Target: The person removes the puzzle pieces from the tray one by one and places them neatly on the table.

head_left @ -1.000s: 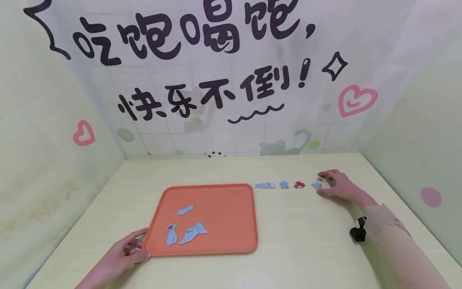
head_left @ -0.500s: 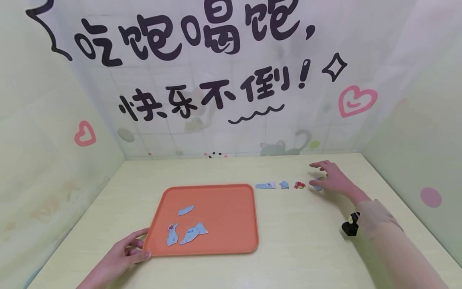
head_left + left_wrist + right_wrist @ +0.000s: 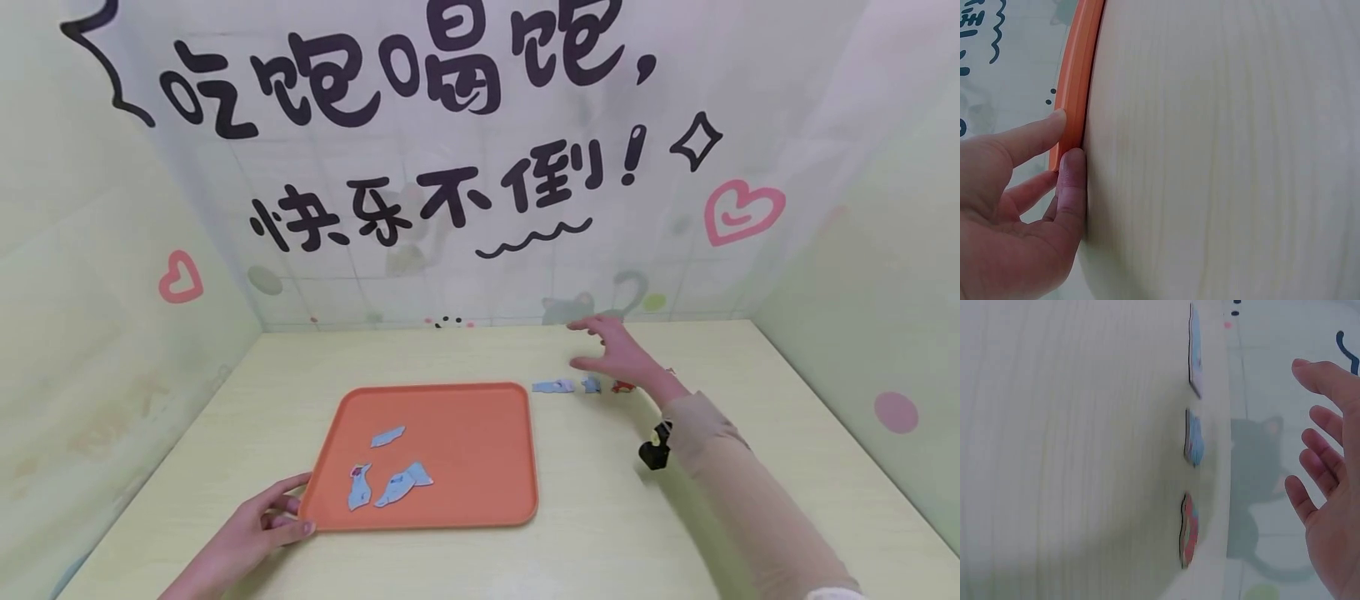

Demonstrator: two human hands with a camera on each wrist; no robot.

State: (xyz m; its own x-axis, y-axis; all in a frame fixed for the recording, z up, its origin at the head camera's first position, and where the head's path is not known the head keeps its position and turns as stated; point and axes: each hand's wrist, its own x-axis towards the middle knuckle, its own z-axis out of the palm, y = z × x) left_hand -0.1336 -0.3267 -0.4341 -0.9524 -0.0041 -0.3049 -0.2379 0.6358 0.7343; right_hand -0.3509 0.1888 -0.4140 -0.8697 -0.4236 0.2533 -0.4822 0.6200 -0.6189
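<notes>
My left hand (image 3: 251, 529) grips the near left corner of an orange tray (image 3: 476, 454). In the left wrist view the thumb (image 3: 1038, 134) lies on the rim and the fingers are at its outer side and below. Several flat, irregular blue printed pieces, like puzzle pieces, lie in the tray; a narrow one (image 3: 387, 436) is farthest back. Over the table, my right hand (image 3: 618, 354) is held with fingers spread and nothing in it. Below it in the right wrist view are a long blue piece (image 3: 1195, 353), a small blue piece (image 3: 1194, 437) and a red piece (image 3: 1189, 531).
Behind the right wrist, part of another printed piece (image 3: 670, 372) shows. A black device (image 3: 656, 447) hangs at the right forearm. The pale wooden table (image 3: 585, 533) is bounded by a printed back wall (image 3: 450, 287) and side walls.
My right hand has let go of the rightmost piece, lifted and moved left over the row of pieces. The left hand stays on the tray corner.
</notes>
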